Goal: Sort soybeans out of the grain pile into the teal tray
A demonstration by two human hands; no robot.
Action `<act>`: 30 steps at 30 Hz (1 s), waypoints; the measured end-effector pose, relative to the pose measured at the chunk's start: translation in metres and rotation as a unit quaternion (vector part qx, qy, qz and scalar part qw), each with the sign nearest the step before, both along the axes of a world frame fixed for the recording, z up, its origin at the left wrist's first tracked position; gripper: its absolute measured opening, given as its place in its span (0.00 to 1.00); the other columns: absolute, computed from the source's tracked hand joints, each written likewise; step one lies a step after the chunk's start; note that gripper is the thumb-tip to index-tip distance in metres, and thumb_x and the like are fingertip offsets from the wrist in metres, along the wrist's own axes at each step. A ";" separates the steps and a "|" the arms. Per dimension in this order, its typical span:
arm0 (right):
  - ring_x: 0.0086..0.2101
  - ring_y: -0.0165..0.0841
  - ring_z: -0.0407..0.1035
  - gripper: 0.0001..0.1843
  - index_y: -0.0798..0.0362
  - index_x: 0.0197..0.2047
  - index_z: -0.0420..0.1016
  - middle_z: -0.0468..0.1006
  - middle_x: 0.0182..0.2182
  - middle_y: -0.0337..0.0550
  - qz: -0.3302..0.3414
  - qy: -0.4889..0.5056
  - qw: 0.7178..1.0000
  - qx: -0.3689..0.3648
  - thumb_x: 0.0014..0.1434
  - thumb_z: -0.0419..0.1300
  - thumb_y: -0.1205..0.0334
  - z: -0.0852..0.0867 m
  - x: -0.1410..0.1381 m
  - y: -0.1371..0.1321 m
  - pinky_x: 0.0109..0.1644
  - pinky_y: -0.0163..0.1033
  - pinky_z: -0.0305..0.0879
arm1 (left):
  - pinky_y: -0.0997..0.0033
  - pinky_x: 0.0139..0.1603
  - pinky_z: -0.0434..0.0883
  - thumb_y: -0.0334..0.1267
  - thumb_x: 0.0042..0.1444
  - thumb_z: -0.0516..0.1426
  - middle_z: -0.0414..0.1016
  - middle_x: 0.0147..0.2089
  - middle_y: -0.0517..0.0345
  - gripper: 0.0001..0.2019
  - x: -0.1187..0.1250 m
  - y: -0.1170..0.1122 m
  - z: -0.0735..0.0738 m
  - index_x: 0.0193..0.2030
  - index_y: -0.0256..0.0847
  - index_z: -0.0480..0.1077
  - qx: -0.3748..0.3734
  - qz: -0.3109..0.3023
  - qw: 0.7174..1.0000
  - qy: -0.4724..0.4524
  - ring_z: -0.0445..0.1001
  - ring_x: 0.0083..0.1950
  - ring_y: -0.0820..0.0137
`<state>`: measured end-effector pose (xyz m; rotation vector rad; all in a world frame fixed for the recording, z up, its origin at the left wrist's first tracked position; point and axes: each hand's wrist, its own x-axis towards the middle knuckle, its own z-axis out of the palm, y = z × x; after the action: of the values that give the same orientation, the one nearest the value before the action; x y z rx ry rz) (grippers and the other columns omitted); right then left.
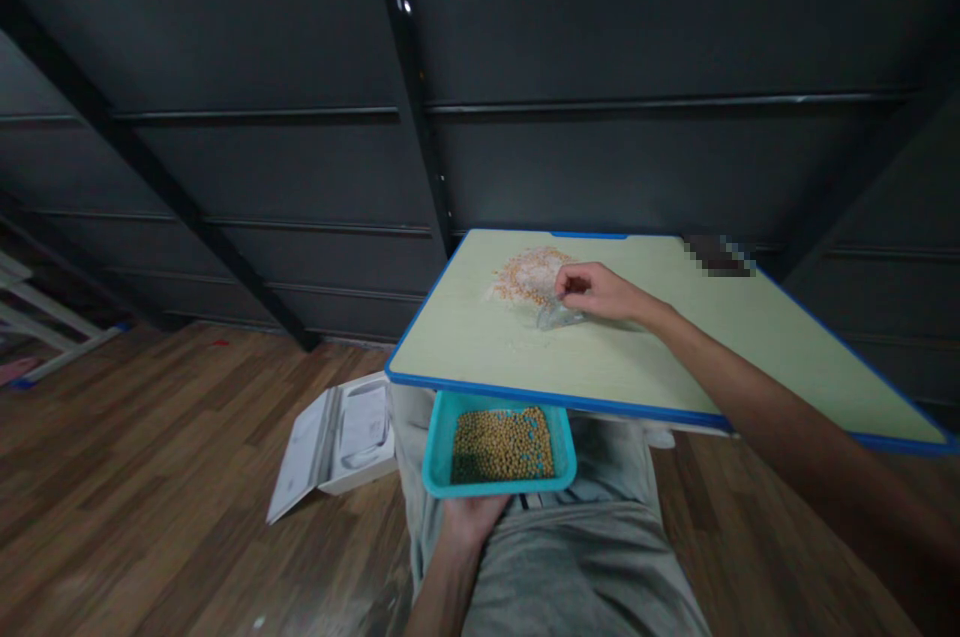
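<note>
Head view: left hand (pixel 472 519) under teal tray (pixel 491 491) of beans (pixel 502 445), grip hidden; right hand (pixel 600 291) curled at clear plastic (pixel 556 317) beside speckled pile (pixel 531 269) on tabletop (pixel 637 372), pinch unclear.

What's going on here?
A person's left hand supports a turquoise tray of beans at its near side, by the table's edge. The right hand, fingers curled, is beside a heap of pale and orange bits, at some clear plastic; whether its grip holds anything is unclear.
</note>
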<state>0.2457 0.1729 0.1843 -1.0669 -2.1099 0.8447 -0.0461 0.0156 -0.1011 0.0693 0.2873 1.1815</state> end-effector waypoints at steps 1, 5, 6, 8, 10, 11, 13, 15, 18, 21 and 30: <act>0.31 0.33 0.63 0.02 0.51 0.32 0.72 0.71 0.29 0.39 -0.003 -0.001 1.000 0.001 0.52 0.62 0.64 0.001 0.001 0.000 0.36 0.42 0.59 | 0.40 0.71 0.67 0.40 0.71 0.48 0.83 0.62 0.53 0.21 0.000 0.000 0.001 0.63 0.55 0.76 -0.002 -0.003 1.000 0.001 0.80 0.62 0.56; 0.30 0.33 0.63 0.03 0.51 0.31 0.72 0.72 0.29 0.39 -0.030 0.014 0.999 0.026 0.51 0.61 0.63 0.005 0.006 0.002 0.35 0.41 0.58 | 0.41 0.72 0.67 0.41 0.71 0.47 0.83 0.61 0.53 0.22 0.000 0.001 0.000 0.63 0.55 0.76 -0.002 -0.007 1.000 -0.003 0.80 0.62 0.57; 0.29 0.32 0.63 0.03 0.51 0.31 0.72 0.71 0.28 0.39 -0.035 0.012 0.999 0.028 0.50 0.61 0.63 0.006 0.008 0.003 0.35 0.41 0.58 | 0.41 0.71 0.67 0.42 0.71 0.47 0.84 0.60 0.52 0.22 0.000 0.001 0.000 0.63 0.54 0.76 -0.002 -0.007 1.000 -0.003 0.81 0.62 0.57; 0.28 0.32 0.63 0.04 0.51 0.31 0.72 0.72 0.27 0.38 -0.034 -0.007 0.999 0.020 0.49 0.62 0.63 0.008 0.012 0.003 0.35 0.40 0.58 | 0.42 0.71 0.68 0.42 0.71 0.46 0.85 0.59 0.52 0.22 0.001 0.002 0.000 0.63 0.53 0.76 -0.003 -0.009 1.000 -0.006 0.81 0.62 0.57; 0.28 0.32 0.63 0.04 0.51 0.30 0.74 0.73 0.27 0.39 -0.026 -0.028 0.999 0.009 0.47 0.62 0.63 0.011 0.016 0.003 0.34 0.40 0.59 | 0.41 0.71 0.67 0.42 0.71 0.46 0.84 0.59 0.53 0.22 0.001 0.002 0.001 0.63 0.54 0.76 -0.002 -0.009 1.000 -0.009 0.80 0.62 0.57; 0.29 0.33 0.64 0.04 0.51 0.30 0.74 0.74 0.27 0.39 -0.023 -0.035 0.999 0.007 0.47 0.63 0.63 0.012 0.018 0.004 0.34 0.40 0.59 | 0.41 0.71 0.67 0.42 0.71 0.46 0.84 0.59 0.53 0.22 0.002 0.002 0.002 0.63 0.54 0.76 -0.002 -0.008 1.000 -0.009 0.80 0.63 0.57; 0.29 0.33 0.65 0.04 0.51 0.29 0.75 0.75 0.27 0.40 -0.022 -0.042 0.999 0.006 0.47 0.63 0.63 0.014 0.023 0.004 0.34 0.40 0.60 | 0.41 0.71 0.67 0.43 0.71 0.47 0.85 0.59 0.53 0.21 0.003 0.001 0.007 0.62 0.54 0.77 -0.010 -0.002 1.000 -0.001 0.80 0.62 0.57; 0.28 0.33 0.66 0.03 0.51 0.29 0.75 0.75 0.26 0.39 -0.020 -0.051 0.998 0.001 0.47 0.64 0.63 0.017 0.026 0.004 0.34 0.40 0.60 | 0.42 0.70 0.69 0.44 0.71 0.48 0.86 0.57 0.52 0.21 0.004 -0.001 0.015 0.59 0.52 0.79 -0.030 0.001 0.999 0.019 0.81 0.61 0.56; 0.27 0.32 0.66 0.04 0.52 0.28 0.75 0.74 0.23 0.38 -0.006 -0.074 0.997 -0.012 0.48 0.66 0.63 0.020 0.028 0.000 0.33 0.40 0.61 | 0.41 0.69 0.71 0.43 0.70 0.50 0.87 0.54 0.51 0.19 0.008 -0.003 0.034 0.53 0.48 0.82 -0.063 -0.001 0.996 0.067 0.82 0.58 0.54; 0.26 0.32 0.68 0.04 0.52 0.28 0.77 0.76 0.23 0.38 0.022 -0.085 0.995 -0.037 0.49 0.68 0.63 0.023 0.024 -0.007 0.32 0.39 0.64 | 0.42 0.70 0.70 0.42 0.69 0.52 0.86 0.55 0.53 0.17 0.012 -0.005 0.054 0.50 0.48 0.83 -0.070 -0.014 0.991 0.112 0.80 0.62 0.52; 0.26 0.30 0.72 0.11 0.52 0.34 0.79 0.79 0.25 0.38 0.076 -0.019 0.990 -0.120 0.52 0.73 0.56 0.024 0.001 -0.019 0.29 0.36 0.67 | 0.38 0.73 0.64 0.41 0.63 0.58 0.88 0.51 0.54 0.15 0.015 -0.006 0.072 0.53 0.48 0.82 -0.071 -0.021 0.985 0.158 0.79 0.63 0.47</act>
<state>0.2466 0.1536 0.2085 -1.0589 -2.1836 1.1854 -0.0306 0.0096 -0.0295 0.1382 0.6453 1.1045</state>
